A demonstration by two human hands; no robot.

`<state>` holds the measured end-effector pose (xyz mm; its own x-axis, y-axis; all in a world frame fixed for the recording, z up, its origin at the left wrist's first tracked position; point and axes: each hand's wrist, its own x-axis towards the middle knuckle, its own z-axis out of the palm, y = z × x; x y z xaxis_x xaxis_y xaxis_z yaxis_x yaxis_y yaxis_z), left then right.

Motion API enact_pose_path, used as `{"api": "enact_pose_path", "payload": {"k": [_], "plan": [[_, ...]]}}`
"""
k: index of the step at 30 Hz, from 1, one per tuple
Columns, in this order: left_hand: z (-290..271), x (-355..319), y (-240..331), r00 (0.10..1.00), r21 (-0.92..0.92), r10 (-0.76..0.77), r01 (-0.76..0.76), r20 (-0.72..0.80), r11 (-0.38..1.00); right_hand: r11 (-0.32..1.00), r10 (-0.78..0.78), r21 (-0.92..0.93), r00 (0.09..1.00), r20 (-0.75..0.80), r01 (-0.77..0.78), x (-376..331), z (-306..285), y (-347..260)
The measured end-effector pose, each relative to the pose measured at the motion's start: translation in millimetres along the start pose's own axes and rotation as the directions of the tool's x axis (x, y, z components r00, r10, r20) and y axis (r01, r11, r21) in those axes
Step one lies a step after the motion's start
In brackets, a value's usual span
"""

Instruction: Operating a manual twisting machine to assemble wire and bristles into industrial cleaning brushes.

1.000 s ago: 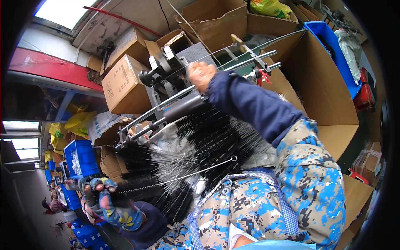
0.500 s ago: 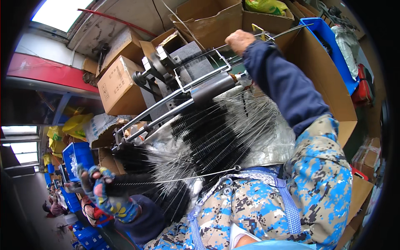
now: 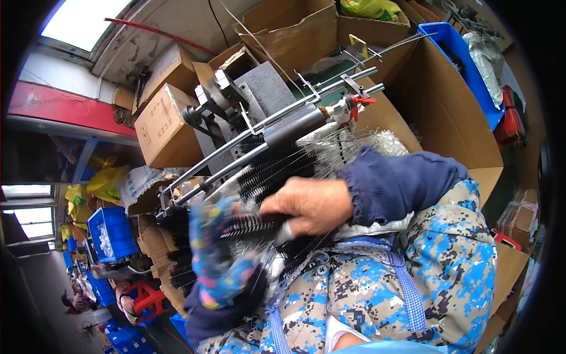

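Observation:
My left hand (image 3: 219,253), in a patterned blue glove, is smeared by motion over the left of my lap. Its thumb and fingers curve toward a black bristle brush (image 3: 250,226); whether they touch it I cannot tell. My bare right hand (image 3: 315,206) reaches in from the right, fingers bent and closed around the near end of that brush. Something white covers its thumb tip. Under and behind both hands lies a pile of black twisted-wire brushes (image 3: 274,171) with thin metal stems.
Beyond the pile stands a machine with metal guide rods (image 3: 236,171), a dark cylinder (image 3: 296,127) and a grey block (image 3: 265,85). A large open cardboard box (image 3: 454,112) is at the right, a closed carton (image 3: 168,127) at the left. A blue bin (image 3: 112,233) holds small white pieces.
My right hand has come down from the machine's far rod end to the pile. My left hand has moved right toward it. The long looped-end brush by the left hand no longer shows.

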<state>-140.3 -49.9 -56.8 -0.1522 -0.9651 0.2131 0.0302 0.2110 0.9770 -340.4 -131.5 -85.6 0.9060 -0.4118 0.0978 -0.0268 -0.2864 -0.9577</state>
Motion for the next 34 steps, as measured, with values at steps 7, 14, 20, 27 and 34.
{"api": "enact_pose_path", "payload": {"k": [7, 14, 20, 27, 34], "plan": [[-111, -109, -1, 0.494, 0.968, -0.834, 0.095, -0.247, -0.231, 0.197, 0.037, -0.765, 0.785, -0.619, -0.613, 38, -104, 95], [-105, -114, -20, 0.647, 0.938, -0.714, 0.010, -0.269, -0.345, 0.221, 0.239, -0.712, 0.745, -0.623, -0.666, 60, -117, 118], [-111, -123, -33, 0.723, 0.947, -0.650, 0.017, -0.234, -0.322, 0.236, 0.136, -0.766, 0.801, -0.584, -0.598, 61, -114, 119], [-115, -119, -15, 0.820, 0.887, -0.448, 0.144, -0.355, -0.438, 0.224, 0.143, -0.778, 0.810, -0.569, -0.587, 56, -113, 120], [-154, -103, 4, 0.871, 0.871, -0.369, 0.124, -0.326, -0.476, 0.219, 0.154, -0.775, 0.806, -0.572, -0.592, 57, -115, 120]]}}
